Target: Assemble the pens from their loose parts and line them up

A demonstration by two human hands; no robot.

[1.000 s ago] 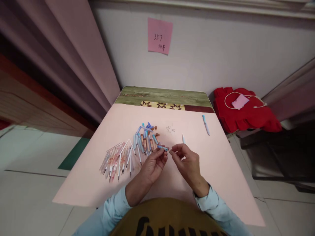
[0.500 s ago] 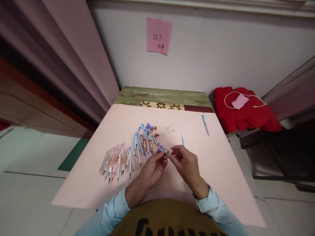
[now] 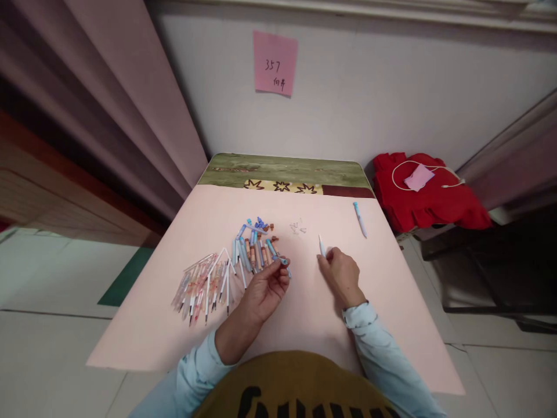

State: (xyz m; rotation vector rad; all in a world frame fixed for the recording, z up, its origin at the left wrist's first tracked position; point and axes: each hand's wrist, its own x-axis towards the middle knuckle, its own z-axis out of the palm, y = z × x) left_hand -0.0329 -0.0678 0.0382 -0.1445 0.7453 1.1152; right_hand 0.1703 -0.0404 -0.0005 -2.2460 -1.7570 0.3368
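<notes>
My left hand (image 3: pixel 264 295) pinches a short blue pen barrel (image 3: pixel 282 260) between thumb and fingertips, just right of the pile. To the right, my right hand (image 3: pixel 343 277) rests low at the table with its fingers closed on a light-blue pen body (image 3: pixel 322 248); a white tip sticks out at its far end, and the rest is hidden by the fingers. Beside my left hand lie several blue and brown pen barrels (image 3: pixel 253 254). Small blue caps (image 3: pixel 260 223) and brown caps (image 3: pixel 272 227) sit behind them. A whole blue pen (image 3: pixel 360 220) lies farther right.
Clear and pinkish pen tubes with white refills (image 3: pixel 200 284) are heaped at the left. Small springs (image 3: pixel 298 227) lie mid-table on the pale cover (image 3: pixel 391 325). A red cloth (image 3: pixel 430 203) with a white cable stands beyond the table's right edge.
My right hand has moved away from the left hand, to the right, and has closed on the light-blue pen body on the table. My left hand still holds the blue barrel.
</notes>
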